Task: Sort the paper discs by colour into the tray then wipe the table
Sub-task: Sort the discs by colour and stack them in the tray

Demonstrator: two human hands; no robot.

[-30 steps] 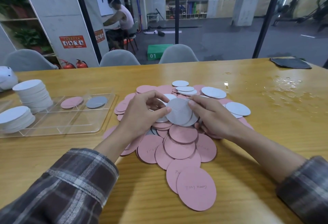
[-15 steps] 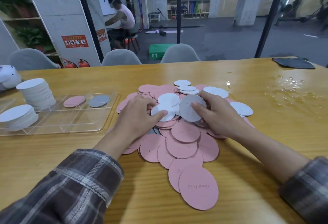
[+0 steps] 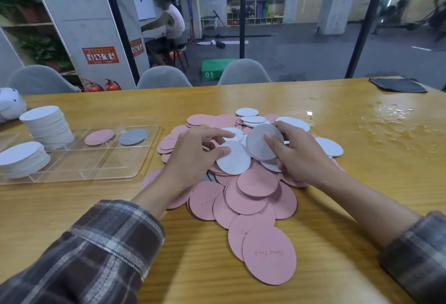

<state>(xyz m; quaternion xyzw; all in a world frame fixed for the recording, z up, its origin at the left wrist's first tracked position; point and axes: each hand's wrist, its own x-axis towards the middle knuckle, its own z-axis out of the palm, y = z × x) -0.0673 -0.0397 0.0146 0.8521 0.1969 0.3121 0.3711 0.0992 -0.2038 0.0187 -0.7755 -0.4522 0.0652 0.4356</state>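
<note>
The right hand pinches a grey disc between thumb and fingers. The disc is tilted up off the pile with its face toward the wearer. Being round, it has no long axis to line up.

The tray lies well off to that hand's left. The left hand sits between them and is the nearer of the two to the tray, so I judge the drop needs a reach across or a hand-over. The left hand is spread and relaxed over the pile, thumb tip resting on a white disc, gripping nothing that shows.

Counts:
- **Tray:** one pink disc and one sorted grey disc sit in neighbouring compartments, the grey one closer to the hands.
- **White stacks:** two white stacks stand at the tray's far-left end, too thick to count.
- **Pile:** roughly eight loose whites show, and the pinks overlap too much to count.
- **Cloth:** one dark cloth lies on the worktop far to the right hand's right, beyond a wet patch.
</note>
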